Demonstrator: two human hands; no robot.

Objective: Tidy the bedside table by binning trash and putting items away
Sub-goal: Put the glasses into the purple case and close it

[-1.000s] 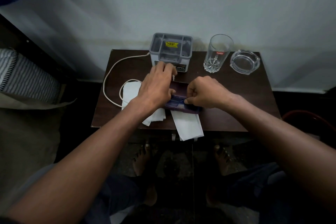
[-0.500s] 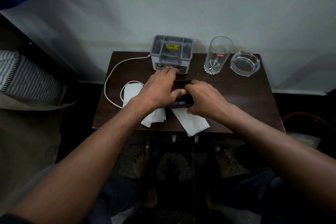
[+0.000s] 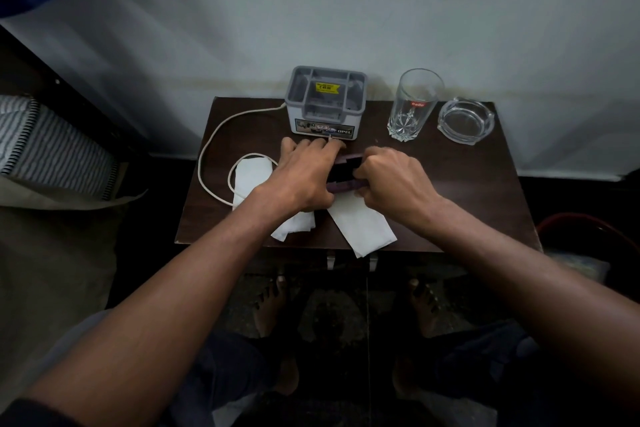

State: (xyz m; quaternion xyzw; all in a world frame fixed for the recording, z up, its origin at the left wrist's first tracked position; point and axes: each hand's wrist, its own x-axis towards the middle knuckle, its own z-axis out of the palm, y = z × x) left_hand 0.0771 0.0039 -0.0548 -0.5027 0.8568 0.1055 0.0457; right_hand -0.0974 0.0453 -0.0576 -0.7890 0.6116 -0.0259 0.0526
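Both hands, left (image 3: 304, 177) and right (image 3: 391, 180), grip the dark purple hinged case (image 3: 343, 173); judging it half-folded, next press it closed, then stow toward 12 o'clock.

Both hands (image 3: 349, 178) gripping purple wallet (image 3: 343, 173), bedside table (image 3: 467, 184)

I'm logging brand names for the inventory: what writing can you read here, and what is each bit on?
"OPEL": front label of the grey organiser box.
"cello": red mark on the drinking glass.
Yellow sticker inside the organiser: dark print, too small to read.
The rest of the organiser's front label: too blurred to read.
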